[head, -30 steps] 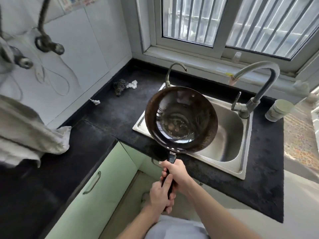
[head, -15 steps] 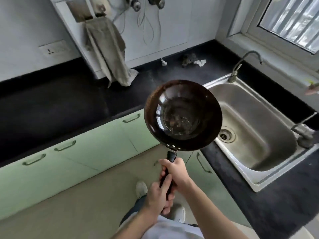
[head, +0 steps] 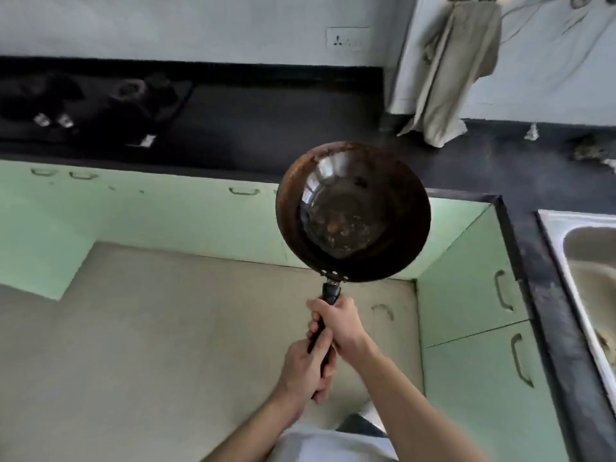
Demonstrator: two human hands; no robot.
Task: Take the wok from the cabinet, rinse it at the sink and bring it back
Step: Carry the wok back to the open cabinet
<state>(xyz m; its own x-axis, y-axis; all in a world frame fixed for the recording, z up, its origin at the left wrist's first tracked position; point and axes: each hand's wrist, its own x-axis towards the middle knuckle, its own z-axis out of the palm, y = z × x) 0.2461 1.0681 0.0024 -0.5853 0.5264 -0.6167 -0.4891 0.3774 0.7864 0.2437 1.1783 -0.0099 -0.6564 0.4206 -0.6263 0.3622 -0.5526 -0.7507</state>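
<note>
A dark, rust-rimmed wok (head: 353,211) with a wet, shiny bowl hangs in the air in front of the pale green cabinets (head: 186,215). Both hands hold its black handle (head: 330,293). My right hand (head: 340,323) grips the handle higher up, close to the bowl. My left hand (head: 308,368) grips the handle's end below it. The steel sink (head: 586,261) shows only at the right edge, well to the right of the wok.
A black counter (head: 266,128) runs along the wall and turns toward the sink. A gas hob (head: 93,101) sits at far left. A beige towel (head: 453,71) hangs on the wall at upper right. Cabinet doors with handles (head: 480,295) stand below the sink. Beige floor (head: 166,345) lies ahead.
The view has swung left, away from the sink and window. The wok, held the same way in both hands, has travelled from above the sink to in front of the green cabinets.
</note>
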